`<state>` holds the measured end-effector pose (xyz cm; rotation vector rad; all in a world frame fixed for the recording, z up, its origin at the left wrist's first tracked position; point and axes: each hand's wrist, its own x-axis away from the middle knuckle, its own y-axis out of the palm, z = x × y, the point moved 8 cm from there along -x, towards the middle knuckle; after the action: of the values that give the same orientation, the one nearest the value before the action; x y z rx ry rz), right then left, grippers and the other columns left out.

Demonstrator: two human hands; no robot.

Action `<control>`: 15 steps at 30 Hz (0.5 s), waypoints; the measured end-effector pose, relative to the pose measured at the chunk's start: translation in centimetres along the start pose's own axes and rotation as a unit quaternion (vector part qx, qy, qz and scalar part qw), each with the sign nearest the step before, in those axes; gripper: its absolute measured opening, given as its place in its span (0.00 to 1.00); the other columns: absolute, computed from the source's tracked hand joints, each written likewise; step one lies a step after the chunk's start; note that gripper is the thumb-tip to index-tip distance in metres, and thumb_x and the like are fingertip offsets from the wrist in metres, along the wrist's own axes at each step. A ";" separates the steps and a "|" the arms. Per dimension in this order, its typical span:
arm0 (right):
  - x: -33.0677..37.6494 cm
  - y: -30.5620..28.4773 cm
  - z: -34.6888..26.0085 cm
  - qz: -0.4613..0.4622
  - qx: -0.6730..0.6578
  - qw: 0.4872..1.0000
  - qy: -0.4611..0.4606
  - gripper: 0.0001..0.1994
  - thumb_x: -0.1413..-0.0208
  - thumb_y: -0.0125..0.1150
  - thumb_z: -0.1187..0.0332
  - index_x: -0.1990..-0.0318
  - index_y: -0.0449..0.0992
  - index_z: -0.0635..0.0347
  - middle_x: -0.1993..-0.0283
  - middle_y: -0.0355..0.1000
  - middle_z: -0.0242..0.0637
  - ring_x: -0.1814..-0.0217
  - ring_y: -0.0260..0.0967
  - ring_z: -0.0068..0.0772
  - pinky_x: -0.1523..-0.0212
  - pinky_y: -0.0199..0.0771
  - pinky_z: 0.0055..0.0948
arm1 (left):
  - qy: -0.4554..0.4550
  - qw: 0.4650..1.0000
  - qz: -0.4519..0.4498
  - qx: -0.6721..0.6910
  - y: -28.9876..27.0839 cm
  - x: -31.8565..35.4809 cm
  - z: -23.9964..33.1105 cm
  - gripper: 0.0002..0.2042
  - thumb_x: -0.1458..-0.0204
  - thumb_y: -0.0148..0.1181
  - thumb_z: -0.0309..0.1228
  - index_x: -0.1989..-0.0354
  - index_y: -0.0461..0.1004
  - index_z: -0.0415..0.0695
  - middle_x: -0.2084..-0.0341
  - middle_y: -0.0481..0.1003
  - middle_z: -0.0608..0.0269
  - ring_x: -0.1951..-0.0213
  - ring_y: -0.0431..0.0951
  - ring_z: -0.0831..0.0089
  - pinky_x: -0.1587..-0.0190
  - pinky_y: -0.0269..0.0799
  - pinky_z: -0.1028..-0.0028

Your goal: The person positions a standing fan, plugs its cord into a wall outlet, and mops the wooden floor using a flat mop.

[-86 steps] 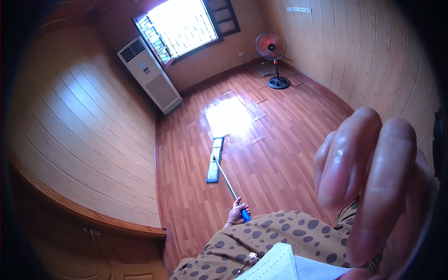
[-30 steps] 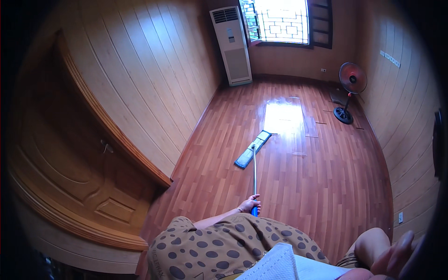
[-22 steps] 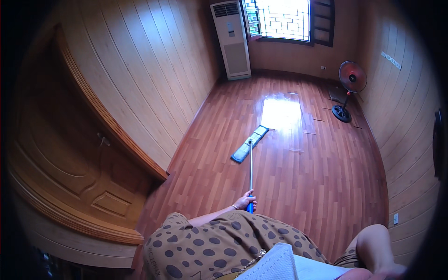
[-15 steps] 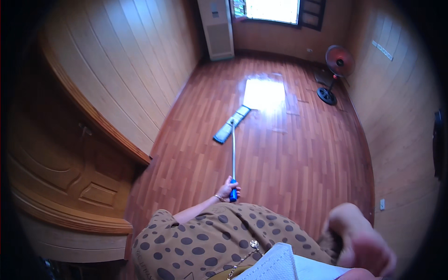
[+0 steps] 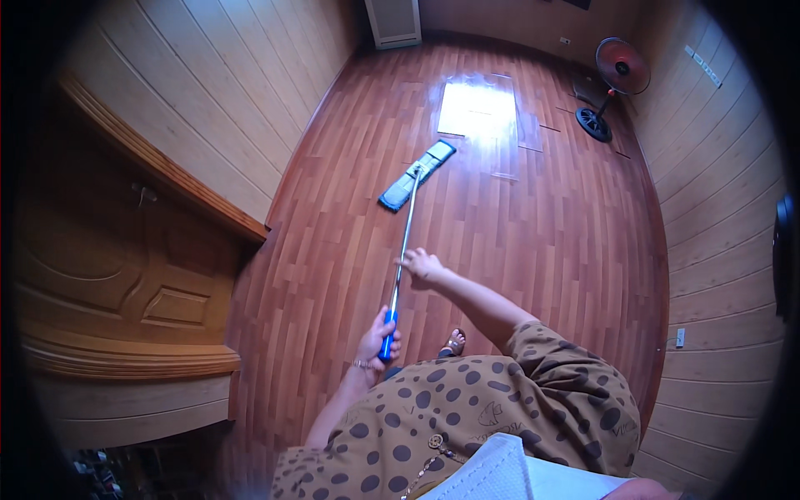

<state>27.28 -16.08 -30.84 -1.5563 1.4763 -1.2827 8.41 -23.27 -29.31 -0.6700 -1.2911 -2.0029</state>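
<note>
A flat mop lies ahead of me with its long grey-and-teal head resting slantwise on the wooden floor. Its thin silver pole runs back toward me and ends in a blue grip. My left hand is closed around that blue grip, a bracelet on its wrist. Higher up, my right hand is at the pole from the right side. Its fingers are apart and their tips reach the pole, without being wrapped round it.
Brown wooden flooring spreads between panelled walls. A standing fan with a round black base is at the far right. A tall white unit stands at the back. To the left is a wooden door. My sandalled foot shows below.
My right hand has come from beside my body at lower right up to the mop pole. My left hand and the grip have shifted slightly left. The view has tilted downward.
</note>
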 end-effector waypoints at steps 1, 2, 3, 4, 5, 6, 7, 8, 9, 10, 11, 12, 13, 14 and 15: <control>-0.1 2.5 -2.2 -0.023 0.025 0.999 -0.036 0.26 0.59 0.60 0.62 0.47 0.68 0.40 0.46 0.61 0.35 0.42 0.57 0.37 0.52 0.66 0.46 | -0.004 1.000 -0.004 -0.006 -1.2 2.2 -0.9 0.31 0.42 0.47 0.30 0.35 0.41 0.68 0.78 0.65 0.64 0.84 0.64 0.77 0.86 0.61 0.78; 0.1 5.0 -4.7 -0.045 0.049 0.995 -0.073 0.23 0.58 0.58 0.62 0.49 0.69 0.39 0.47 0.62 0.32 0.43 0.57 0.35 0.54 0.65 0.46 | 0.001 0.999 -0.008 -0.033 -2.5 5.0 -1.4 0.31 0.42 0.47 0.30 0.34 0.39 0.64 0.78 0.66 0.64 0.83 0.65 0.77 0.84 0.63 0.78; 0.3 7.3 -6.9 -0.059 0.042 0.992 -0.106 0.20 0.57 0.57 0.61 0.52 0.71 0.39 0.50 0.63 0.30 0.44 0.58 0.34 0.55 0.64 0.45 | 0.003 0.998 -0.014 -0.062 -4.0 7.7 -1.9 0.32 0.42 0.47 0.30 0.33 0.37 0.60 0.77 0.66 0.63 0.81 0.66 0.76 0.81 0.65 0.78; 0.7 9.3 -9.4 -0.074 0.037 0.987 -0.140 0.16 0.56 0.56 0.60 0.55 0.72 0.39 0.53 0.64 0.29 0.46 0.59 0.34 0.56 0.62 0.45 | 0.028 0.994 0.007 -0.108 -6.5 10.3 -2.5 0.32 0.43 0.48 0.29 0.33 0.38 0.55 0.76 0.67 0.63 0.79 0.66 0.77 0.78 0.65 0.79; 1.4 11.3 -12.4 -0.118 0.067 0.975 -0.176 0.14 0.56 0.57 0.59 0.59 0.73 0.40 0.56 0.67 0.28 0.48 0.62 0.34 0.57 0.61 0.47 | 0.052 0.987 0.030 -0.149 -8.9 13.1 -3.4 0.32 0.43 0.48 0.28 0.33 0.39 0.50 0.75 0.67 0.62 0.77 0.67 0.78 0.74 0.66 0.79; 2.4 13.2 -15.7 -0.164 0.096 0.959 -0.212 0.11 0.56 0.58 0.58 0.62 0.74 0.41 0.59 0.69 0.27 0.51 0.65 0.34 0.58 0.60 0.48 | 0.053 0.984 0.066 -0.159 -10.8 16.7 -4.2 0.31 0.43 0.48 0.27 0.33 0.41 0.47 0.73 0.68 0.61 0.74 0.69 0.77 0.70 0.67 0.79; 3.9 14.9 -19.0 -0.214 0.076 0.938 -0.260 0.11 0.56 0.59 0.57 0.63 0.75 0.42 0.63 0.71 0.28 0.55 0.67 0.34 0.59 0.60 0.47 | 0.050 0.979 0.101 -0.170 -12.1 20.9 -4.9 0.30 0.44 0.49 0.26 0.34 0.44 0.44 0.71 0.70 0.59 0.71 0.71 0.77 0.66 0.68 0.79; 5.2 16.2 -22.4 -0.262 0.057 0.912 -0.309 0.11 0.56 0.59 0.55 0.64 0.76 0.42 0.67 0.73 0.30 0.59 0.69 0.34 0.60 0.60 0.47 | 0.039 0.977 0.120 -0.172 -13.3 24.9 -5.8 0.30 0.44 0.49 0.26 0.34 0.45 0.46 0.69 0.71 0.57 0.69 0.73 0.73 0.65 0.69 0.77; 6.9 17.1 -25.9 -0.283 0.055 0.895 -0.340 0.14 0.56 0.61 0.52 0.65 0.76 0.45 0.69 0.74 0.33 0.63 0.72 0.38 0.61 0.64 0.45 | 0.028 0.974 0.137 -0.176 -14.2 28.7 -6.0 0.30 0.44 0.49 0.26 0.34 0.46 0.47 0.67 0.73 0.55 0.67 0.75 0.70 0.63 0.70 0.76; 8.4 18.1 -29.3 -0.308 -0.007 0.879 -0.364 0.16 0.56 0.61 0.50 0.65 0.76 0.48 0.68 0.74 0.36 0.62 0.72 0.43 0.63 0.68 0.42 | -0.037 0.945 0.153 -0.287 -14.1 33.3 -5.5 0.30 0.45 0.50 0.26 0.34 0.47 0.51 0.65 0.74 0.54 0.66 0.76 0.68 0.61 0.70 0.74; 10.5 17.1 -32.9 -0.322 -0.055 0.846 -0.422 0.17 0.57 0.62 0.48 0.66 0.76 0.49 0.67 0.74 0.39 0.62 0.71 0.47 0.63 0.71 0.41 | -0.101 0.900 0.167 -0.390 -14.5 37.6 -5.1 0.30 0.45 0.51 0.27 0.34 0.48 0.54 0.63 0.75 0.53 0.64 0.77 0.66 0.58 0.70 0.73; 11.8 18.1 -35.9 -0.328 -0.087 0.829 -0.444 0.17 0.58 0.62 0.48 0.68 0.77 0.50 0.67 0.74 0.40 0.62 0.70 0.48 0.62 0.70 0.42 | -0.082 0.936 0.200 -0.279 -17.0 41.4 -6.3 0.27 0.47 0.51 0.22 0.37 0.55 0.50 0.54 0.71 0.55 0.55 0.72 0.70 0.54 0.67 0.75; 13.1 17.6 -38.5 -0.333 -0.105 0.823 -0.448 0.17 0.57 0.62 0.49 0.68 0.77 0.51 0.67 0.74 0.41 0.62 0.70 0.48 0.62 0.70 0.42 | -0.060 0.957 0.234 -0.161 -19.4 44.8 -7.8 0.25 0.48 0.51 0.18 0.40 0.61 0.45 0.45 0.66 0.58 0.46 0.68 0.73 0.50 0.64 0.78; 14.4 16.4 -40.7 -0.340 -0.122 0.815 -0.453 0.17 0.56 0.61 0.49 0.68 0.77 0.52 0.67 0.74 0.42 0.63 0.71 0.49 0.62 0.70 0.42 | -0.059 0.957 0.238 -0.154 -19.2 46.5 -7.3 0.25 0.48 0.51 0.18 0.40 0.61 0.45 0.45 0.66 0.58 0.46 0.68 0.73 0.50 0.64 0.78; 14.9 16.2 -41.4 -0.343 -0.124 0.812 -0.455 0.17 0.56 0.61 0.49 0.68 0.77 0.52 0.67 0.74 0.42 0.63 0.71 0.49 0.62 0.70 0.42 | -0.052 0.930 0.256 -0.259 -18.5 48.0 -5.6 0.23 0.49 0.56 0.26 0.42 0.63 0.42 0.49 0.69 0.59 0.50 0.70 0.73 0.51 0.65 0.77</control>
<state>-18.46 -26.16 -28.90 -2.5127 0.4550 -0.4452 -37.38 -34.79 -8.10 -1.2310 -0.5335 -1.8707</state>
